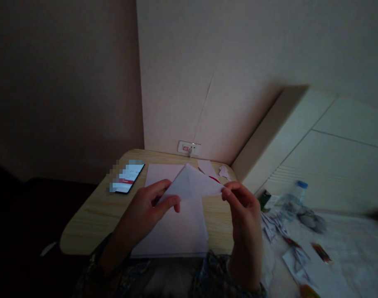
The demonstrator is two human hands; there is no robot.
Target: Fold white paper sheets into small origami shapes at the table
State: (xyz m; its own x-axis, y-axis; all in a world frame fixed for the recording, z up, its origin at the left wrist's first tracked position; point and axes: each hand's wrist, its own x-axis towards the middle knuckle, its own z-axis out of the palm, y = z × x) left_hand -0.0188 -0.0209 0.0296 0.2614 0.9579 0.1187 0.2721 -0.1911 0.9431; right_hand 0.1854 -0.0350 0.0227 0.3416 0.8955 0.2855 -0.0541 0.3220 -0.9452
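Observation:
A folded piece of white paper [190, 184], peaked like a triangle, is held up between both hands above the table. My left hand [154, 200] grips its left side, thumb on the front face and fingers behind. At the right corner, my right hand [241, 200] pinches the paper between thumb and fingertips. Beneath the folded piece lie white sheets [176, 236] on the wooden table [89, 223]. Part of a red-handled object [214, 179] shows just behind the folded paper; the rest of it is hidden.
A lit phone [126, 178] lies at the table's left. Near the wall socket [189, 147] are a paper strip [208, 167] and a small folded paper [224, 172]. On the bed [356, 244] at right are a blue-capped bottle [297, 194] and several paper pieces [272, 225].

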